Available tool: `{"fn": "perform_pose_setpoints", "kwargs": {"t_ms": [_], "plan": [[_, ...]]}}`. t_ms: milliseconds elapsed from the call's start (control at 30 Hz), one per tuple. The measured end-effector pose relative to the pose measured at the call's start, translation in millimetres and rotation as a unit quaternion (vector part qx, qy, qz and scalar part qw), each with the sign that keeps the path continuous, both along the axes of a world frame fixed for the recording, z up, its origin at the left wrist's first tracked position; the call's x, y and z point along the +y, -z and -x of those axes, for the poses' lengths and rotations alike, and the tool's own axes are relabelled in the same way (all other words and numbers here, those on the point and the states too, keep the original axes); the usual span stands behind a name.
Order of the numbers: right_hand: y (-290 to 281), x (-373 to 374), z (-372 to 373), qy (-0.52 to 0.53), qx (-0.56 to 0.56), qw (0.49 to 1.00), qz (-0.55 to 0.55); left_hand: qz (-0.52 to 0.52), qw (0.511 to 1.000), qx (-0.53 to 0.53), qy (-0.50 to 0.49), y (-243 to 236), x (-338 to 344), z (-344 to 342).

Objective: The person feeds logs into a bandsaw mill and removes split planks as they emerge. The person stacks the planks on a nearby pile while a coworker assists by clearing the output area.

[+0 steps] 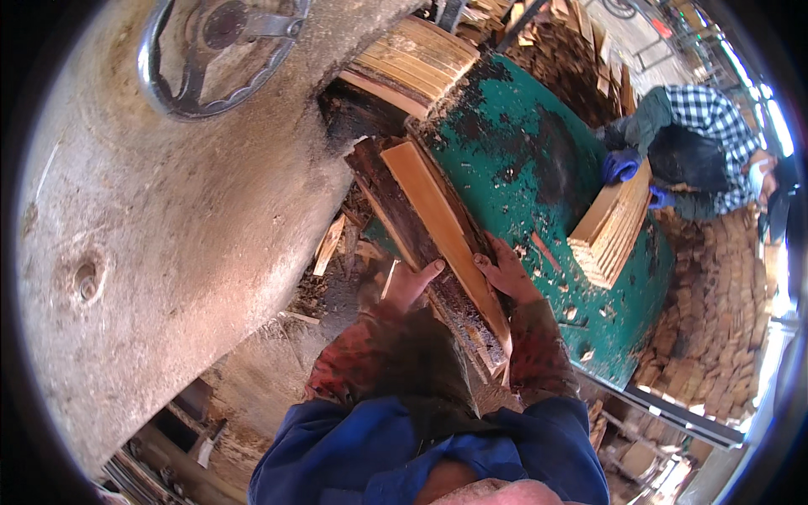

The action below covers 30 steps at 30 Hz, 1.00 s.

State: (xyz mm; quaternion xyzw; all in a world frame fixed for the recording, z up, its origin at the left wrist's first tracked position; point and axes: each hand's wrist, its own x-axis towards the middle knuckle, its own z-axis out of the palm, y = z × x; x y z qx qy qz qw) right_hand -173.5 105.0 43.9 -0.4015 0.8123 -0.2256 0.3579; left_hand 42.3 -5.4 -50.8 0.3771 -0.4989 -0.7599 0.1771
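A bundle of wooden boards lies at a slant in the middle, with a smooth orange-tan face (425, 198) and dark, rough bark (377, 181) along it. My left hand (408, 282) grips the bundle's left side, thumb over its edge. My right hand (513, 273) is closed round the right side of the same bundle, partly hidden by it. Just right of the boards is a green work surface (530, 143) strewn with dark debris and chips. Above the boards' far end rests a stack of pale planks (408, 59) beside a dark, worn slot.
A large worn metal plate (143, 278) with a handwheel (223, 34) fills the left. At right, a co-worker in a checked sleeve (707, 114) and blue gloves (621, 166) holds a board stack (606, 236). Piled wood (703, 311) stands beyond. Offcuts (332, 244) lie below the plate's edge.
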Motion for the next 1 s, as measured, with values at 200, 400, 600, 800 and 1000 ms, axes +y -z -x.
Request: {"fn": "perform_pose_setpoints", "kwargs": {"t_ms": [200,400,600,800,1000], "plan": [[15,42,-47,0.060,0.004,0.998,0.005,-0.127,0.988,0.093,0.002,-20,21,-27],[18,58,-79,0.082,0.045,0.993,0.066,-0.195,0.977,0.027,-0.086,13,48,-41],[37,96,-100,0.142,0.018,0.989,0.037,-0.195,0.980,0.045,0.006,-32,61,-51],[26,138,-129,0.189,-0.085,0.972,0.114,-0.146,0.988,0.030,0.049,-4,93,-74],[51,180,-143,0.240,-0.200,0.940,0.139,-0.146,0.981,0.001,0.130,-13,108,-75]]}}
